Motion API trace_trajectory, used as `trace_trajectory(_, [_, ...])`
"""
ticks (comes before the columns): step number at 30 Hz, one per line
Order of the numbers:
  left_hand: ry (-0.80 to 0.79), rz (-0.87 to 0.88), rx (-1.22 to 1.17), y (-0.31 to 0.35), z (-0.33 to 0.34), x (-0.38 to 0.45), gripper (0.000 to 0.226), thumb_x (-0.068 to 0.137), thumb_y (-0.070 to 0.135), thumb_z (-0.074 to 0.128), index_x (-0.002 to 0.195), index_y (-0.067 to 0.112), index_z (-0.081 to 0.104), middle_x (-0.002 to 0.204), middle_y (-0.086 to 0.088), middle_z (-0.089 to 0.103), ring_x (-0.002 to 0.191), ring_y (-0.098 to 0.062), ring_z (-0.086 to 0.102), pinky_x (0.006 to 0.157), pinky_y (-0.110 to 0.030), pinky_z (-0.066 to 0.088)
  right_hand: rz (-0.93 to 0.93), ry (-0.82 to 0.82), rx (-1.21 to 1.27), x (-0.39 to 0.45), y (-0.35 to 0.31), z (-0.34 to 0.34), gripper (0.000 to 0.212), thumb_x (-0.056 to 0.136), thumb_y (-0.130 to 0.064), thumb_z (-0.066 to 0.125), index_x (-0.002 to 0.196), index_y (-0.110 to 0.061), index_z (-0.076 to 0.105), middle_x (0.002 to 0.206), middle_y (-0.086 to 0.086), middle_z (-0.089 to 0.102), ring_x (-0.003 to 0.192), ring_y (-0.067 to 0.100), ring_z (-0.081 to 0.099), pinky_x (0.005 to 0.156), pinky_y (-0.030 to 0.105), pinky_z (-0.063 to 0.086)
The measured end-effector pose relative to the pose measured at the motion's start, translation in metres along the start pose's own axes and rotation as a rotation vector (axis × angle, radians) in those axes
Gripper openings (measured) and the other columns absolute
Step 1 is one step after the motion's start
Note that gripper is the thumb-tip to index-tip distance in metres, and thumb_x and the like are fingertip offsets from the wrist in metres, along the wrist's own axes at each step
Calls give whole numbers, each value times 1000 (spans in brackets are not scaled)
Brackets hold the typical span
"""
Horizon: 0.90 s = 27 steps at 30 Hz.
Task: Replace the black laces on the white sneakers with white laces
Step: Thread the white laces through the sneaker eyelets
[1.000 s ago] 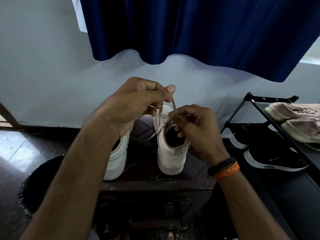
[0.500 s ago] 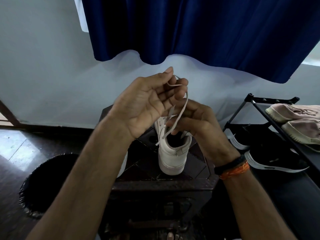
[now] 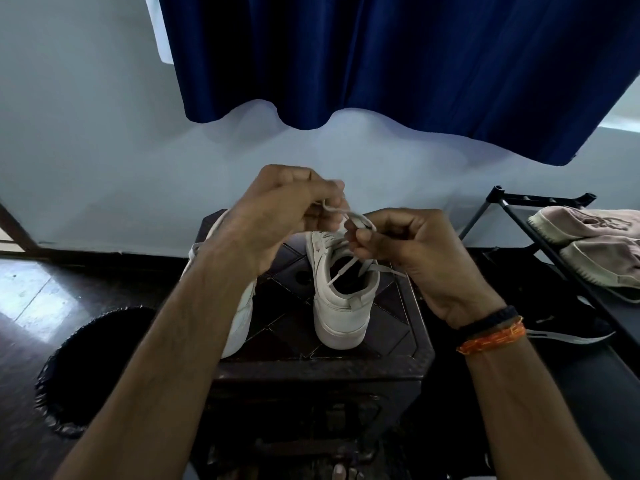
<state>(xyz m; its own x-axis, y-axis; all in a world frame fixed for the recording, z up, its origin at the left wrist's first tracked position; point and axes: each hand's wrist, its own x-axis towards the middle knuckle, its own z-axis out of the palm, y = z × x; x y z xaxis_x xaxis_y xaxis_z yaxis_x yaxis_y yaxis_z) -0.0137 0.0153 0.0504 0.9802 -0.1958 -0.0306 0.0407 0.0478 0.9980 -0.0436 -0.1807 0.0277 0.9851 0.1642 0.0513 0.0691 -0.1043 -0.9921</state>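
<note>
The fingers (image 3: 332, 206) of the left hand (image 3: 277, 216) are curled and pinch one strand of the white lace (image 3: 349, 216), while the fingers of the right hand (image 3: 408, 251) are curled round a small loop of the same lace just beside them. Both hands hang close together above the collar of the right-side white sneaker (image 3: 341, 299), and two loose ends of the lace trail down across its opening.

That sneaker stands heel toward the camera on the dark tiled surface (image 3: 391, 351). It looks laced in white up to the top, and no black lace shows on it, so the step in hand seems to be tying the bow, the last step for this shoe.

The other white sneaker (image 3: 239, 313) stands just beside it to the left, mostly hidden behind the left forearm; whether it carries white laces, black ones or none cannot be told from here. No removed black laces are in view.

A black bin (image 3: 93, 368) sits on the floor to the left, and a shoe rack (image 3: 519, 206) with other shoes stands to the right.
</note>
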Motion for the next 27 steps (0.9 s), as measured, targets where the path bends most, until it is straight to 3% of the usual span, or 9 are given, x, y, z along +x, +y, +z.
trace_trajectory(2, [-36, -57, 273, -2, -9, 1, 22, 91, 13, 73, 85, -8, 71, 88, -22, 74, 75, -22, 69, 72, -26, 61, -6, 51, 13, 0, 1, 4, 12, 87, 3, 72, 97, -2, 77, 99, 14, 77, 88, 22, 76, 82, 27, 61])
trace_trajectory(5, [-138, -192, 467, -7, -17, 1, 15, 88, 12, 77, 85, -3, 75, 78, -15, 74, 69, -17, 68, 63, -22, 58, -22, 115, -57, 2, 5, 11, 16, 85, 6, 74, 90, -8, 79, 107, 10, 69, 88, 25, 77, 84, 33, 62])
trace_trajectory(8, [-161, -236, 589, -11, -16, 1, 14, 85, 12, 80, 82, -1, 75, 71, -10, 71, 65, -15, 68, 60, -22, 57, -79, 163, -306, -1, 8, 12, 25, 83, -1, 80, 91, -24, 82, 93, -7, 70, 83, 16, 75, 85, 31, 60])
trace_trajectory(10, [-159, -220, 645, -13, -15, 2, 16, 82, 13, 82, 81, -1, 74, 72, -12, 71, 67, -21, 71, 65, -28, 61, -157, 187, -607, -8, 8, 14, 24, 83, -5, 80, 95, -26, 83, 92, -10, 74, 88, 6, 69, 77, 12, 52])
trace_trajectory(11, [-163, -216, 663, -13, -14, 2, 17, 81, 14, 84, 81, 0, 74, 72, -13, 72, 68, -25, 73, 71, -32, 62, -179, 194, -739, -11, 8, 17, 25, 83, -6, 79, 96, -27, 83, 94, -8, 75, 92, 5, 65, 72, 10, 47])
trace_trajectory(15, [-204, -220, 717, -14, -10, 1, 24, 78, 22, 87, 82, 3, 73, 76, -14, 75, 73, -29, 77, 84, -43, 63, -158, 146, -1126, -14, 7, 28, 25, 88, -19, 71, 105, -36, 80, 104, 2, 66, 111, 18, 56, 74, 19, 32])
trace_trajectory(21, [-204, -189, 663, -15, -9, 1, 9, 80, 5, 84, 81, 8, 76, 78, -11, 76, 75, -28, 77, 86, -46, 62, -202, 42, -1328, -8, 5, 34, 25, 94, -38, 58, 113, -36, 74, 103, -4, 74, 96, 20, 67, 69, 22, 38])
trace_trajectory(24, [-206, -155, 712, -12, -6, 0, 13, 77, 7, 87, 85, 15, 80, 79, -1, 77, 77, -15, 76, 83, -32, 61, -103, -90, -1244, -6, 8, 28, 26, 88, -35, 60, 110, -34, 74, 101, 2, 73, 95, 27, 65, 71, 29, 46])
trace_trajectory(27, [-182, -122, 817, -8, -1, -4, 17, 75, 20, 89, 88, 28, 82, 77, 11, 77, 67, 8, 66, 57, -5, 43, -45, -145, -1191, -7, 8, 23, 23, 89, -35, 62, 108, -29, 73, 101, 3, 72, 96, 29, 65, 70, 28, 43])
